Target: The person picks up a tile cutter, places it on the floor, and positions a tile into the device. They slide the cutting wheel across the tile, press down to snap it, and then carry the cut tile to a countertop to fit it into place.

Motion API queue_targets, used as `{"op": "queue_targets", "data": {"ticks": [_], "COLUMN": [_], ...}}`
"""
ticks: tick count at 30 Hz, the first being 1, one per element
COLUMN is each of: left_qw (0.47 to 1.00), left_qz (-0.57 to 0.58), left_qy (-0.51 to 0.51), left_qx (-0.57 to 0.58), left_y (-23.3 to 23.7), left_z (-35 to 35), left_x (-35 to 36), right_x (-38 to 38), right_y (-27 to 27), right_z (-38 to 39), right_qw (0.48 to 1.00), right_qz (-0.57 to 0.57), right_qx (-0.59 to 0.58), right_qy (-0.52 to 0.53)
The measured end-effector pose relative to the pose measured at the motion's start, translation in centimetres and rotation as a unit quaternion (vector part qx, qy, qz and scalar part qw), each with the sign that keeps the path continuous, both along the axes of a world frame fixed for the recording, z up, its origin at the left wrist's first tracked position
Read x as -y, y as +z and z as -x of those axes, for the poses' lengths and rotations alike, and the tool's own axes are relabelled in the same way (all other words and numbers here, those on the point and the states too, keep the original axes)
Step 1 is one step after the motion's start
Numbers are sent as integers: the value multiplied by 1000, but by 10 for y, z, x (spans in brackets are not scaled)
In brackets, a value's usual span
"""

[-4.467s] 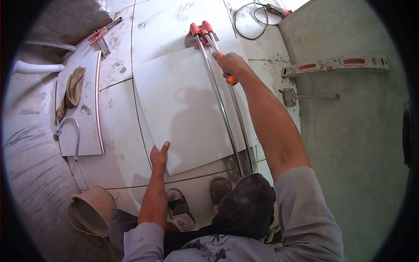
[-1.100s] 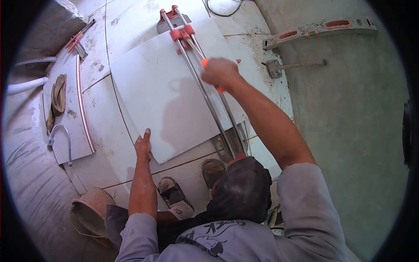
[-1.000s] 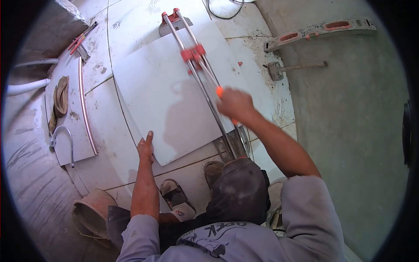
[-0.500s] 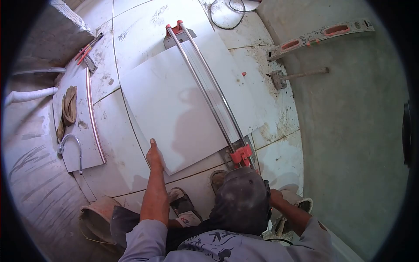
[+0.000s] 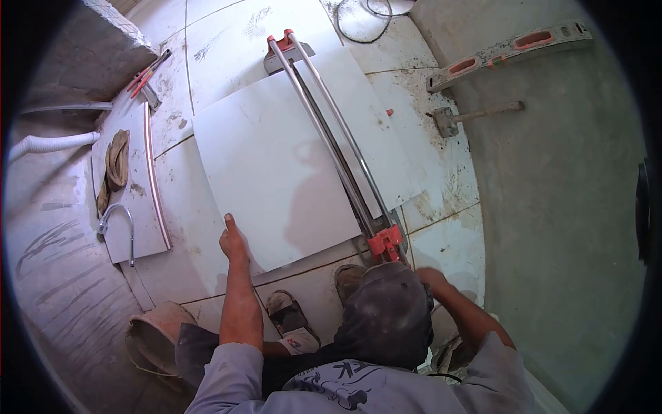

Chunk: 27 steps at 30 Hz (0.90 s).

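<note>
A large white tile [image 5: 269,165] lies on a manual tile cutter with two metal rails [image 5: 333,127] and a red carriage [image 5: 386,241] at the near end. Under the rails a dark gap parts it from a narrower tile strip [image 5: 389,162] on the right. My left hand [image 5: 234,240] grips the large piece at its near left edge, thumb up and the other fingers mostly hidden. My right hand [image 5: 433,279] is beside my right knee, near the cutter's near end. The knee covers its fingers, so what it holds cannot be seen.
A spirit level [image 5: 500,58] and a hammer [image 5: 476,119] are at the right. On the left, a tile piece [image 5: 145,234] carries a brown cloth-like item [image 5: 116,162] and a curved faucet spout [image 5: 129,228]. Red-handled pliers [image 5: 145,76] lie farther back. A bucket [image 5: 158,338] stands near my left leg.
The tile now shows a dark gap along the rails, its large left piece apart from the right strip. My left hand moved slightly left, and my right hand rose beside the knee.
</note>
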<state>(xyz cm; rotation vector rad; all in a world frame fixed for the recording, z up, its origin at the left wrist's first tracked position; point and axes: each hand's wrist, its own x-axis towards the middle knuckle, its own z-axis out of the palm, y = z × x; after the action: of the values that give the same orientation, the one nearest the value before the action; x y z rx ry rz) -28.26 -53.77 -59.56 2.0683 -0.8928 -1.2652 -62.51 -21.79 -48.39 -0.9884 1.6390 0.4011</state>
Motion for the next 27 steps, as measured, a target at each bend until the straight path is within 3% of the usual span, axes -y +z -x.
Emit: {"op": "queue_targets", "data": {"ticks": [1,3,5,8,10,11,12,14,15,16,18,22,25,27], "left_qw": [1000,1000,999,998,998,996,993,994,995,995,993,993,999,994], "left_qz": [1,-7,-13,-28,-33,-41,-50,-45,-40,-46,-40,-34,-4,-9], "left_qy": [2,-14,-22,-42,-47,-55,-64,-57,-53,-50,-73,-79,-34,-29], "left_qx": [4,22,24,28,31,60,87,81,74,77,81,83,27,104], "left_y": [1,0,-1,7,10,8,8,9,9,8,9,18,26,28], "left_z": [-5,-12,-21,-30,-36,-40,-42,-44,-44,-44,-50,-54,-57,-66], "left_x": [-1,6,12,22,29,33,37,40,40,41,42,42,39,35], "right_x": [27,95,129,171,184,189,194,208,210,213,217,220,219,220], "right_y": [-1,32,14,6,-18,-27,-36,-53,-59,-66,-72,-62,-57,-36], "right_z": [0,-18,-32,-61,-74,-80,-82,-79,-78,-77,-76,-74,-72,-78], "right_qw": [998,961,931,907,921,908,908,901,870,872,761,721,734,746], "right_qz": [46,162,261,317,347,360,360,230,251,245,126,101,108,105], "right_qx": [44,113,142,146,-23,-22,-19,73,140,141,265,297,323,325], "right_qy": [-2,-195,-211,-236,-174,-213,-212,-359,-401,-400,-578,-617,-587,-571]}}
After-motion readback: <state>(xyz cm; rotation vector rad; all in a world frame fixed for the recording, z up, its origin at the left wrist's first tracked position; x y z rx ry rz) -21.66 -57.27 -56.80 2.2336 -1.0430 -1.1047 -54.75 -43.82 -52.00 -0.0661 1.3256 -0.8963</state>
